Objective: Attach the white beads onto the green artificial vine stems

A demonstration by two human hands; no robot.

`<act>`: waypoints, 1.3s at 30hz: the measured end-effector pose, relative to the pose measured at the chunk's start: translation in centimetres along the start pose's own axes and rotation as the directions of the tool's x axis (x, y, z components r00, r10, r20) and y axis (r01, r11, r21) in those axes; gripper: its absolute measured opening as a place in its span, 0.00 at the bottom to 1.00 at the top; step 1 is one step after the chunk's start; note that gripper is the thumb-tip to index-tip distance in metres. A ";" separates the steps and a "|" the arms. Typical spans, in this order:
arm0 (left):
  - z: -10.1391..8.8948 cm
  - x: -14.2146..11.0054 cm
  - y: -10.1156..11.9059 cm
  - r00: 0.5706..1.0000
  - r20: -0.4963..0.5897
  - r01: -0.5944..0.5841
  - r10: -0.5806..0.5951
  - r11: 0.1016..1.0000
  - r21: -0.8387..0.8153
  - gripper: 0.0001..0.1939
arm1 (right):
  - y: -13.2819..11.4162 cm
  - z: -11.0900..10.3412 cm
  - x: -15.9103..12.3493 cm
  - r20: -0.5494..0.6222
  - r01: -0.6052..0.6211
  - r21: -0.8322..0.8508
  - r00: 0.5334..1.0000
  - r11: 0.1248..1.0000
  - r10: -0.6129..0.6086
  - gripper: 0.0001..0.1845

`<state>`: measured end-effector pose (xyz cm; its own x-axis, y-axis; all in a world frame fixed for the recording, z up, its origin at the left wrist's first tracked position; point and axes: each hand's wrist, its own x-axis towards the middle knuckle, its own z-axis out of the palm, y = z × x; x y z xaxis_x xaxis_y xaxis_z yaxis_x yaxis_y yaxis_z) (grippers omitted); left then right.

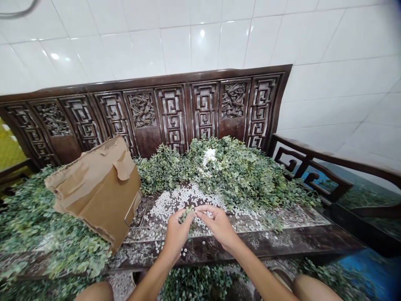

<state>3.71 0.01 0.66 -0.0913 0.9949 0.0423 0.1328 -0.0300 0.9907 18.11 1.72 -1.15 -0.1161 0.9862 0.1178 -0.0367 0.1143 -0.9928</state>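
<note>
Both my hands meet above the seat of a dark wooden bench (244, 238). My left hand (177, 234) pinches a small green leafy sprig (187, 214), and the fingertips of my right hand (216, 225) press against the sprig's end. Small white disc-shaped pellets (184, 200) lie scattered thickly across the seat beneath and beyond my hands. A few have landed near my left wrist. Heaped behind them is a mound of green small-leaved foliage (232, 175), with a white clump (209, 156) on top.
A torn brown cardboard sheet (97, 188) leans on more foliage (46, 234) at the left. The carved wooden bench back (172, 113) rises behind, against a white tiled wall (203, 42). A wooden armrest (313, 161) runs along the right. My knees show at the bottom edge.
</note>
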 end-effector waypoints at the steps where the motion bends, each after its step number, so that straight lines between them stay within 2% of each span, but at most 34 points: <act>1: -0.1 0.1 0.0 1.000 -0.003 -0.011 0.011 1.000 0.009 0.17 | 0.0 0.0 0.0 -0.006 0.005 -0.012 1.000 1.000 -0.005 0.16; 3: -0.2 0.2 0.0 1.000 -0.013 -0.007 0.007 1.000 0.015 0.18 | 0.0 0.0 0.0 -0.009 0.008 -0.023 1.000 1.000 -0.008 0.16; 6: -0.3 0.3 -0.3 0.998 -0.021 0.061 -0.061 0.998 -0.007 0.20 | -0.2 0.1 0.0 0.008 0.010 -0.039 1.000 0.999 -0.010 0.14; 10: -0.2 0.2 -0.7 0.996 -0.010 0.087 -0.087 0.996 -0.031 0.18 | -0.4 0.2 -0.1 0.013 0.028 -0.081 1.000 0.996 -0.027 0.12; 15: -0.2 0.1 -0.7 0.998 0.039 0.055 -0.055 0.998 -0.012 0.14 | -0.2 0.3 0.0 0.006 -0.004 -0.082 1.000 0.997 0.004 0.13; 18: -0.2 0.0 -0.5 0.998 0.052 0.020 -0.021 1.000 0.009 0.15 | 0.0 0.3 0.0 0.004 0.021 -0.099 1.000 0.995 -0.020 0.14; 28: -0.4 -0.1 -0.5 0.999 0.028 -0.048 0.046 0.996 0.079 0.12 | -0.9 0.5 -0.2 0.054 0.162 -0.162 0.986 0.973 -0.155 0.11; 39: -0.3 -0.2 -0.2 0.997 0.016 -0.071 0.070 0.991 0.114 0.11 | -1.0 0.5 -0.5 0.020 0.147 -0.231 0.989 0.962 -0.146 0.11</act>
<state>3.41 -0.22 0.53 -0.0656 0.9918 0.1094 0.2502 -0.0898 0.9640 17.66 1.07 -0.20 -0.1294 0.9563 0.2623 0.1766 0.2826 -0.9428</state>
